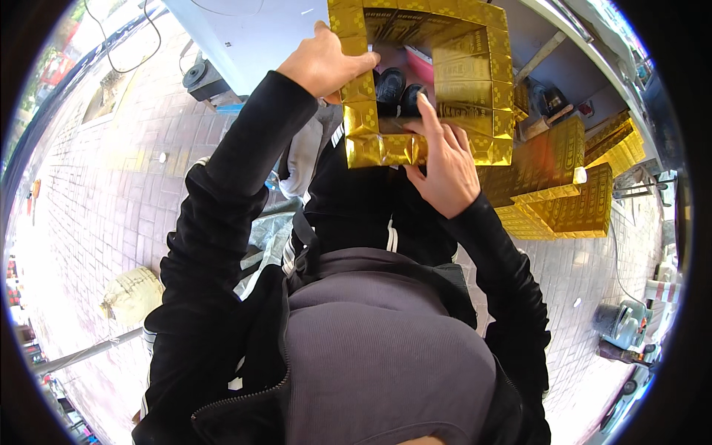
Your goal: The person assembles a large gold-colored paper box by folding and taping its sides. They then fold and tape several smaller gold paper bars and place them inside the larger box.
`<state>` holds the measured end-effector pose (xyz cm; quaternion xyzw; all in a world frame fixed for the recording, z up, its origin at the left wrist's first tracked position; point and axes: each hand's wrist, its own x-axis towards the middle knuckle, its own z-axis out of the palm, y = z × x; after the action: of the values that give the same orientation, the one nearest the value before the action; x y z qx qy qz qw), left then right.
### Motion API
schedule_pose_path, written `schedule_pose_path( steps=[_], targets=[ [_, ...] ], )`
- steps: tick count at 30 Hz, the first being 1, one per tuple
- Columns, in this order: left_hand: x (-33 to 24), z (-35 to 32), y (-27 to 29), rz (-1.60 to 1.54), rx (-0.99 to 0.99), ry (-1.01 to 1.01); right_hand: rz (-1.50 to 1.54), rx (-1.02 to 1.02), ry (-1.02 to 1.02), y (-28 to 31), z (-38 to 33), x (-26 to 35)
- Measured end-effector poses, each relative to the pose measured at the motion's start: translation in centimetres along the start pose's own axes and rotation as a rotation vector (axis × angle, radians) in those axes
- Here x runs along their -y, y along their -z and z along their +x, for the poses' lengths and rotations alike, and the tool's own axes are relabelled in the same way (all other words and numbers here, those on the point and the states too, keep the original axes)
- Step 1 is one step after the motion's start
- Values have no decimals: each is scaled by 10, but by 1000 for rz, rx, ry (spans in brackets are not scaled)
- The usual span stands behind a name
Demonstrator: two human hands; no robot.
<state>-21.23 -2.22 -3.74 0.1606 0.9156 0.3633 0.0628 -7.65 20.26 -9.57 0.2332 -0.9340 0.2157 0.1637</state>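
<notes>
Gold foil frame [498,89], the largest item I am following through the head camera, is held up in front of the wearer, above the lap and toward the upper edge of the view. Its visible sides make a squarish ring around an open middle, so I judge the main shape to be formed; part of the near side is hidden, and I cannot tell whether any folding or pressing is left. Stacked gold foil pieces [564,159] sit lower and to the right, apart from the frame. I see the left hand [326,63] clamped on the frame's left side, its thumb reaching across to the inner edge. Smaller in my view, the right hand [449,167] is at the near side, thumb outside and fingers over the opening; whether they pinch the wall I cannot tell. Its index finger [428,113] points up into the gap.
</notes>
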Motion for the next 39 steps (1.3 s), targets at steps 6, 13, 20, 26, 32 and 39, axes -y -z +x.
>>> schedule_pose_path(
  steps=[6,13,20,26,32,39],
  targets=[
    [1,-50,0,139,-361,-323,138,34,43,33,-18,12],
    [16,-94,-44,-318,-126,-689,143,128,31,46,-23,22],
    [37,-90,-80,-411,-303,-676,156,151,57,41,-11,19],
    [39,-83,-86,-532,-339,-610,236,96,29,51,11,34],
    [39,-79,-88,-529,-398,-616,1721,426,-755,66,20,68],
    [39,-77,-94,-687,-428,-616,1856,463,-931,46,23,72]
  ],
)
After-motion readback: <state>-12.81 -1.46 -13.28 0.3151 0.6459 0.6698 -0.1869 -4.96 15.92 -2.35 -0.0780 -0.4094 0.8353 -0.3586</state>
